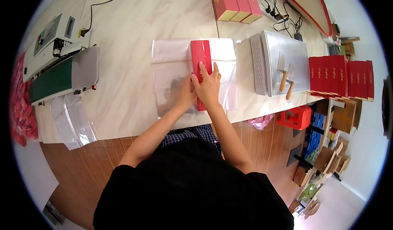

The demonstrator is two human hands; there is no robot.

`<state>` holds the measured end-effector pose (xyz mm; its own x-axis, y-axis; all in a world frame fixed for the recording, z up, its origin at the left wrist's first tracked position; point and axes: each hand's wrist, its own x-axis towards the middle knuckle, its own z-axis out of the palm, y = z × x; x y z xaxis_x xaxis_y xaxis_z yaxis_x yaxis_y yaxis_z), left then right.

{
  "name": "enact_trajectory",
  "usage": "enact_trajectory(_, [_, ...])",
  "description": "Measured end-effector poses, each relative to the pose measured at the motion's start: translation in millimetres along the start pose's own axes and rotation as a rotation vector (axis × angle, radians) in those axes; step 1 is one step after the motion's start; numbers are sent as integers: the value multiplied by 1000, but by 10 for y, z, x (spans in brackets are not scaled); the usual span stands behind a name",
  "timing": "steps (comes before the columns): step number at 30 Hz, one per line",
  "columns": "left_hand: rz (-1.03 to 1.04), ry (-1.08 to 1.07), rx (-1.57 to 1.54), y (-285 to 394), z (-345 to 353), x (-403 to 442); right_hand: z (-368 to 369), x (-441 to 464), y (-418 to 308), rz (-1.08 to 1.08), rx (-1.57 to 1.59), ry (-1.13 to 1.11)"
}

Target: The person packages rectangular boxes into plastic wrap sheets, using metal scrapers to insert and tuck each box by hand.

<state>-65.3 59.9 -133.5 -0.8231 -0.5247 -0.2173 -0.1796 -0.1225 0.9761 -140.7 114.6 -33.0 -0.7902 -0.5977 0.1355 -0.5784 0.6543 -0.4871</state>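
A long red box lies upright in the view on a clear plastic sheet, which is spread on the marble-patterned table. My right hand rests on top of the box with its fingers spread. At the box's left side is my left hand, touching it near the lower half. The left hand's fingertips are partly hidden by the box and the right hand.
A sealing machine stands at the left, with clear bags at the table's edge. On the right are a metal case with two wooden-handled scrapers, stacked red boxes, more red boxes and cables.
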Motion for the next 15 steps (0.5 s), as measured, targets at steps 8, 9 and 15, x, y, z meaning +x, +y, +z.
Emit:
enact_trajectory(8, [30,25,280,127,-27,-133,71,-50,-26,195,-81,-222])
enact_trajectory(9, [0,-17,288,122,-25,-138,47,-42,-45,187,-86,-221])
enact_trajectory(15, [188,-161,-6,332,-102,-474,40,-51,-98,218,-138,-264])
